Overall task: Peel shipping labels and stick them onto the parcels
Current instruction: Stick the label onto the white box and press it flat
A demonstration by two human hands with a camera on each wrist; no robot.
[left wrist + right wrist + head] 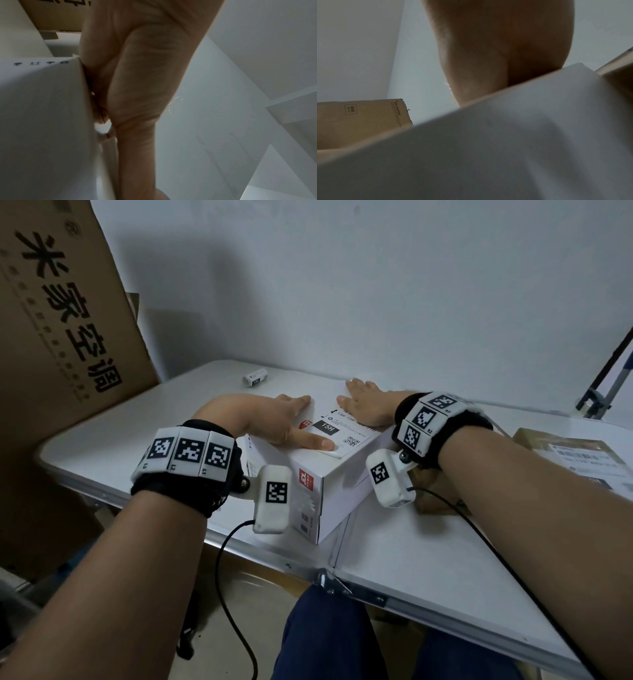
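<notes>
A white parcel box (339, 477) with red logos sits on the white table (428, 542) in the head view. A white shipping label (337, 428) with black print lies on its top. My left hand (274, 422) lies flat on the label's left part, thumb stretched along its near edge. My right hand (368, 402) presses flat on the label's right part, fingers straight. The wrist views show only a palm (145, 81) against the white box (42, 121), and a palm (496, 54) above the box (505, 148).
A small roll of labels (256, 376) lies near the table's far edge. A brown parcel (579, 460) with a label sits at the right. A big cardboard carton (61, 320) stands at the left. A metal stand (603, 385) rises at far right.
</notes>
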